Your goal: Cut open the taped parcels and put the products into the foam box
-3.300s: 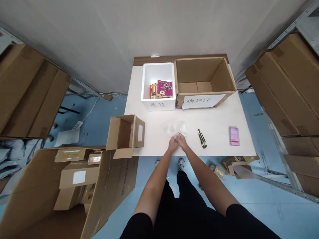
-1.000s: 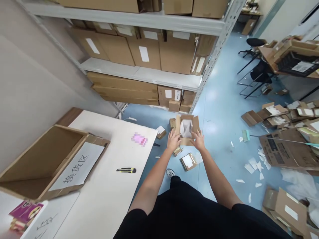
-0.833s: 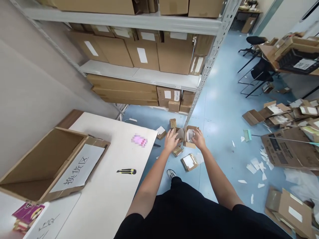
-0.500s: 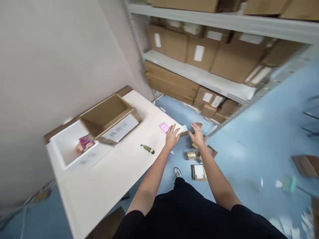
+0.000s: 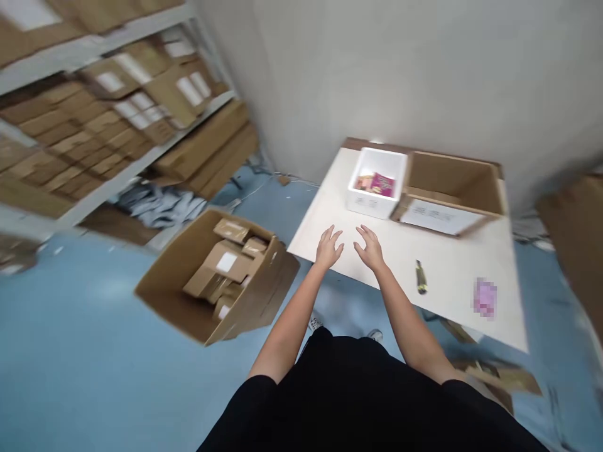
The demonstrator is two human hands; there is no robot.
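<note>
Light: bright, even and diffuse, apparently from overhead, with no hard glare. The white tabletop (image 5: 452, 263) is the brightest area, close to washed out. Shadows are soft; the floor (image 5: 70, 351) is only faintly darker under the tabletop's near edge.

Blur: heavy motion smear across the frame. It is worst on the shelves (image 5: 94, 125) at left and the carton (image 5: 572, 232) at the right edge. The left hand (image 5: 328, 246) and right hand (image 5: 370, 248) are slightly soft but sharper than their surroundings.

Distortion: wide-angle, with straight lines bowing toward the edges. The pink patch (image 5: 485, 298) is pixelated.
</note>
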